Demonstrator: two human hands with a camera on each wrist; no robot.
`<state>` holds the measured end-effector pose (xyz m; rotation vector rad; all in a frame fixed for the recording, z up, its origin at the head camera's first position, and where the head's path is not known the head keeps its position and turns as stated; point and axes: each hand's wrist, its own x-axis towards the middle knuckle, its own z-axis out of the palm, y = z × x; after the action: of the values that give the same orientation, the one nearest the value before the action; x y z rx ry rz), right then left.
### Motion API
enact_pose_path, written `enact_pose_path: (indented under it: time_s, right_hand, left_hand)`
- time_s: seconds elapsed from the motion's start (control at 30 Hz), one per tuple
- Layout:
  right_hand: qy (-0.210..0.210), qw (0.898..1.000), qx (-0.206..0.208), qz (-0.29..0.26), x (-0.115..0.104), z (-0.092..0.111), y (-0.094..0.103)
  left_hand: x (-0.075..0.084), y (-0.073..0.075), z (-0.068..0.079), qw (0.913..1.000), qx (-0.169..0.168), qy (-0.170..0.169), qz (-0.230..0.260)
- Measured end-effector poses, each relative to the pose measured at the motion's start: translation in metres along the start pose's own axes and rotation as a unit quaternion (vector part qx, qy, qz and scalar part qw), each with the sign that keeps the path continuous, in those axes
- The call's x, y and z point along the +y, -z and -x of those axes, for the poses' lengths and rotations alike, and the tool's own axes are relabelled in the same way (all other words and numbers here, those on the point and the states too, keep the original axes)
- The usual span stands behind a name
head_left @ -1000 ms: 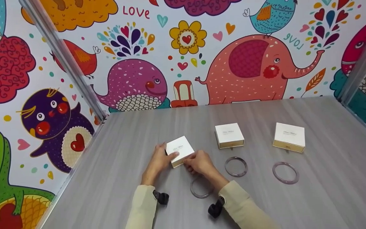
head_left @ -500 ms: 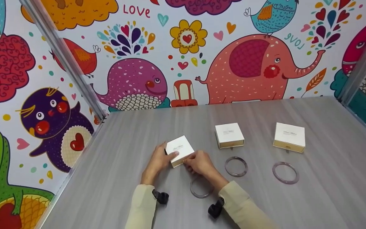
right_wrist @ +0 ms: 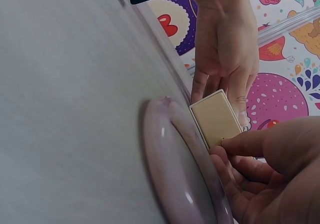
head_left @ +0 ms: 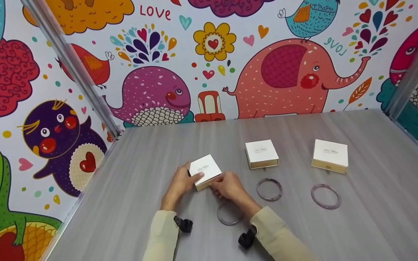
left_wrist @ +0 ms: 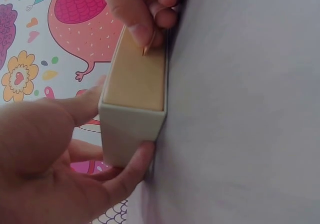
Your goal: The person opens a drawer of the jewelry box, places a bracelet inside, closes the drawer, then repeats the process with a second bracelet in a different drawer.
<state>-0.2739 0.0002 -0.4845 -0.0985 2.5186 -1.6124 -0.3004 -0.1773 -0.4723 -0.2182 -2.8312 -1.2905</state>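
A white box [head_left: 206, 168] with a gold drawer front [left_wrist: 134, 81] rests on the table, turned at an angle. My left hand [head_left: 180, 185] grips it from the left, thumb on the lid and fingers along the side and back. At the drawer front, my right hand [head_left: 230, 186] pinches a small pull tab [left_wrist: 145, 49] between thumb and finger. The drawer front sits flush with the sleeve in the left wrist view. A pale purple bangle [right_wrist: 162, 149] lies flat just below my right hand, partly hidden by the wrist in the head view.
Two more white-and-gold boxes, one in the middle [head_left: 261, 151] and one at right [head_left: 330, 151], stand further back. In front of each lies a bangle, a greyish one [head_left: 271, 199] and a pinkish one [head_left: 329, 207]. A cartoon-printed wall [head_left: 209, 72] borders the grey table [head_left: 140, 163].
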Motion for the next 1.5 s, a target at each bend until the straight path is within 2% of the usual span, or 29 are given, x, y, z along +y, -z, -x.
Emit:
enact_pose_path:
  time_s: [0.2,0.43,0.73,1.03,1.27,1.5]
  right_hand:
    - [0.012,1.000,0.000,0.012,-0.002,0.001,0.002]
    - [0.029,0.999,0.001,0.019,-0.004,0.004,0.004]
    - [0.041,0.999,-0.012,0.030,-0.002,0.007,0.007]
    - [0.059,0.996,-0.002,0.073,-0.001,0.013,0.004]
    - [0.110,0.987,0.027,0.115,0.001,0.014,0.007]
    - [0.104,0.988,0.020,0.115,0.000,0.018,0.011]
  left_hand:
    - [0.003,0.003,-0.002,0.9997,-0.002,0.022,-0.010]
    - [0.005,0.004,-0.002,0.9997,-0.006,0.022,-0.012]
    - [0.003,0.002,-0.001,0.9992,-0.007,0.039,-0.005]
    - [0.000,0.003,0.003,0.9994,-0.007,0.034,-0.007]
    - [0.000,0.001,0.001,0.9999,-0.004,-0.009,-0.010]
    - [0.000,-0.001,0.000,0.9999,0.002,-0.014,-0.002]
